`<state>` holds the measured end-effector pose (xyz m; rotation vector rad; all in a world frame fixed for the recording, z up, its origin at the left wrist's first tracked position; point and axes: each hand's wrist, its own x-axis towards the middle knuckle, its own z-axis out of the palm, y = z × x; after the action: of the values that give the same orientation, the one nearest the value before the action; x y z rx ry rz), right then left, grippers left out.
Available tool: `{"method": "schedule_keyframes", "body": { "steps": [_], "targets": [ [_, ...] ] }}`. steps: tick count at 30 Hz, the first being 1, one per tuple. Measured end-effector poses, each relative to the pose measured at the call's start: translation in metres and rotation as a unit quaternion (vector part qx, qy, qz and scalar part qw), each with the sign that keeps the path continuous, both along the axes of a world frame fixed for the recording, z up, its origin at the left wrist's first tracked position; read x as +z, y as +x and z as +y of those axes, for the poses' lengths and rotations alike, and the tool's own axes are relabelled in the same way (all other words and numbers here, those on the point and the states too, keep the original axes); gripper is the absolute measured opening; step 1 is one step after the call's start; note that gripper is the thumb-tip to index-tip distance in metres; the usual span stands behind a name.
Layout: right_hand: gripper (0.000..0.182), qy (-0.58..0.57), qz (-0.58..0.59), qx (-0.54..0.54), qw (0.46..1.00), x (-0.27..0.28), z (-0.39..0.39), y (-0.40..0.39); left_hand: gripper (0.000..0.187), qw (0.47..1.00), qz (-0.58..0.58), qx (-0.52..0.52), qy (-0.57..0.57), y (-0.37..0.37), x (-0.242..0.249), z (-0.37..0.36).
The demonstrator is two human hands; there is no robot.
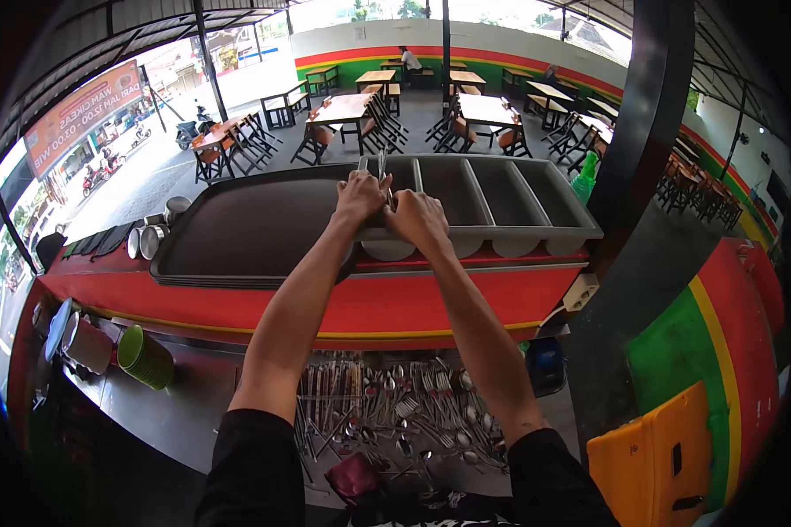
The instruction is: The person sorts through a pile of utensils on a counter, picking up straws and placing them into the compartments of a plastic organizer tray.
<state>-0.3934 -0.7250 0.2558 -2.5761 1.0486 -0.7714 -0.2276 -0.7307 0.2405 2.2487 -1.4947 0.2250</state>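
Both arms reach forward to a grey cutlery tray (571,230) with long compartments on the red ledge. My left hand (360,195) is closed around some metal cutlery (382,163) standing up over the leftmost compartment. Close beside it, my right hand (418,216) is closed too, its thumb and fingers against the same cutlery. The exact pieces are mostly hidden by the fingers. Below my arms, many loose spoons and forks (404,408) lie spread on the steel counter, near a dark red cloth (353,477).
Stacked dark serving trays (255,224) lie left of the cutlery tray, with metal cups (152,239) beside them. Green baskets (145,357) sit lower left. A green spray bottle (584,176) and a dark pillar (646,132) stand right. An orange container (655,457) is lower right.
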Motion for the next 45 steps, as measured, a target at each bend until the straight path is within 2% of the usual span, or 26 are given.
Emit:
{"method": "schedule_keyframes", "body": {
  "steps": [4, 5, 8, 9, 12, 17, 18, 19, 22, 23, 26, 27, 31, 34, 38, 41, 44, 45],
  "targets": [
    [0.039, -0.017, -0.03, -0.009, 0.999, -0.006, 0.0, 0.001, 0.049, 0.999, 0.032, -0.01, -0.037, -0.001, 0.002, 0.005],
    [0.04, 0.006, -0.021, -0.002, 1.0, -0.004, 0.0, 0.001, 0.042, 0.999, 0.018, -0.017, -0.043, -0.002, 0.003, 0.008],
    [0.039, -0.014, -0.065, -0.022, 0.998, -0.007, 0.002, 0.001, 0.038, 0.999, -0.01, -0.039, -0.03, -0.001, 0.005, 0.01],
    [0.037, -0.012, -0.073, -0.026, 0.997, -0.007, 0.001, 0.002, 0.025, 0.995, -0.046, -0.027, -0.081, -0.003, 0.003, 0.011],
    [0.034, -0.02, -0.087, -0.031, 0.996, -0.006, 0.003, 0.001, 0.027, 0.99, -0.023, 0.036, -0.135, -0.011, 0.008, 0.016],
    [0.03, -0.031, -0.099, -0.022, 0.994, -0.004, 0.009, -0.004, 0.033, 0.986, -0.017, 0.035, -0.163, -0.016, 0.012, 0.036],
    [0.03, -0.028, -0.094, -0.019, 0.995, -0.004, 0.009, -0.007, 0.034, 0.987, -0.008, 0.025, -0.156, -0.02, 0.015, 0.039],
    [0.029, -0.029, -0.09, -0.027, 0.995, -0.004, 0.009, -0.007, 0.039, 0.997, 0.033, 0.0, -0.077, -0.021, 0.019, 0.046],
    [0.029, -0.016, -0.09, -0.055, 0.994, -0.005, 0.015, -0.005, 0.052, 0.996, 0.047, -0.057, -0.043, -0.015, 0.006, 0.058],
    [0.034, -0.035, -0.057, -0.056, 0.996, -0.003, 0.016, -0.005, 0.066, 0.993, 0.085, -0.074, 0.021, -0.007, 0.005, 0.06],
    [0.047, -0.07, -0.007, -0.165, 0.984, -0.013, 0.014, 0.005, 0.069, 0.986, 0.115, -0.115, 0.023, 0.01, -0.003, 0.066],
    [0.053, -0.005, 0.059, -0.157, 0.986, -0.002, 0.018, 0.002, 0.07, 0.988, 0.097, -0.115, 0.02, 0.007, -0.002, 0.07],
    [0.05, 0.078, 0.093, -0.14, 0.983, 0.009, 0.019, -0.001, 0.063, 0.987, 0.105, -0.111, 0.055, 0.001, 0.011, 0.081],
    [0.051, 0.078, 0.104, -0.152, 0.98, 0.013, 0.026, -0.002, 0.06, 0.983, 0.1, -0.125, 0.092, 0.0, 0.021, 0.088],
    [0.053, 0.093, 0.095, -0.154, 0.979, 0.017, 0.038, -0.006, 0.057, 0.987, 0.095, -0.117, 0.062, 0.002, 0.011, 0.083],
    [0.062, 0.081, 0.091, -0.17, 0.978, 0.011, 0.033, -0.002, 0.054, 0.983, 0.122, -0.124, 0.057, 0.004, 0.01, 0.086],
    [0.06, 0.03, 0.021, -0.193, 0.981, 0.002, 0.034, 0.002, 0.051, 0.981, 0.067, -0.15, -0.107, 0.018, -0.031, 0.072],
    [0.051, -0.011, -0.036, -0.175, 0.984, -0.002, 0.035, 0.001, 0.05, 0.975, 0.116, -0.15, -0.118, 0.013, -0.029, 0.087]
  ]
}}
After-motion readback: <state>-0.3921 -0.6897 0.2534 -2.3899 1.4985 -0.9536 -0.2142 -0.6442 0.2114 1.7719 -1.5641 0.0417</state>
